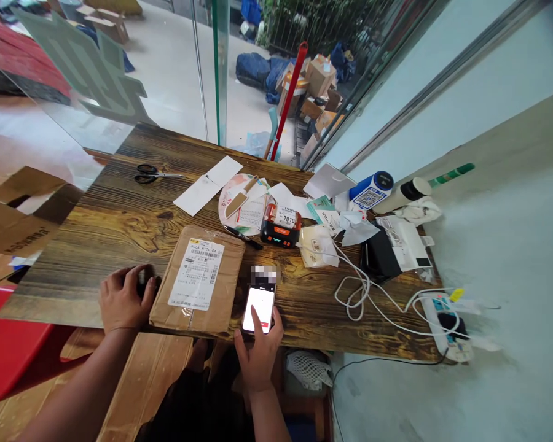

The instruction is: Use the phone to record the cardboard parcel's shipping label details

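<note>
My left hand [123,299] rests on the table, just left of a taped cardboard box [233,270] with a white shipping label [196,274]. Its fingers curl around a small dark thing [142,277], mostly hidden, whose kind I cannot make out. To the box's right, a smartphone [259,307] lies face up near the table's front edge, its screen lit white with a red button low down. My right hand [258,353] is over the phone's lower end, fingers apart, the index fingertip on or just above the screen.
Black-handled scissors [153,175], papers [208,185], a round fan [239,202], a black pen [243,237] and a small label printer [280,227] lie on the wooden table [96,245]. White cables [364,288] run to a power strip [447,328]. A red stool [16,337] stands left.
</note>
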A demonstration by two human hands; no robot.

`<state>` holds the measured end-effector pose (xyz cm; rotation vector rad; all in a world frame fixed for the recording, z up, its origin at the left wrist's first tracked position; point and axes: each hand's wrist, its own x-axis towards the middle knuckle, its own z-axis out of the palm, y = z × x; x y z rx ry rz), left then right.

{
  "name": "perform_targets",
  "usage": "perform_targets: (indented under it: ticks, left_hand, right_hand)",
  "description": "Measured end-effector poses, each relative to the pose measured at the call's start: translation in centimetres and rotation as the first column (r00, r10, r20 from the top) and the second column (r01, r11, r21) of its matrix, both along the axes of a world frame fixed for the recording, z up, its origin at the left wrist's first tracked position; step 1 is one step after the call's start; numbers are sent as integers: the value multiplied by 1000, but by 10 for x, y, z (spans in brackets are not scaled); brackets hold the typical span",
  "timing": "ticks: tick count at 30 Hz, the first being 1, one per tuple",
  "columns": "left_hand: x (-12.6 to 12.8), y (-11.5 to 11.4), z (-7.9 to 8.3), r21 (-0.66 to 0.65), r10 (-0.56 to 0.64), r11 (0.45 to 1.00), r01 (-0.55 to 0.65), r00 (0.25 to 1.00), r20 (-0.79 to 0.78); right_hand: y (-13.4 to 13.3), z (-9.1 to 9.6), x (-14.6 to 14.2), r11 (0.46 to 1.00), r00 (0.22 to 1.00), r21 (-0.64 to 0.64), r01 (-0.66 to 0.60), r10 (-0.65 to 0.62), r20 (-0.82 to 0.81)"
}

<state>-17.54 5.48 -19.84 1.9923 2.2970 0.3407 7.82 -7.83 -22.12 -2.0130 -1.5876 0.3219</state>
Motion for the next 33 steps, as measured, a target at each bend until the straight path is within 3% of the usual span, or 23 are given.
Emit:
perform_targets:
  ticks: [19,33]
  left_hand:
    - [-3,0,-6,75,-3,997,9,996,-88]
    - [-1,0,-4,79,-23,997,24,1000,-21]
  right_hand:
    - [0,-2,-3,999,997,-5,43,-43,-64]
    - [0,1,-5,999,999,-13,35,-36,-36]
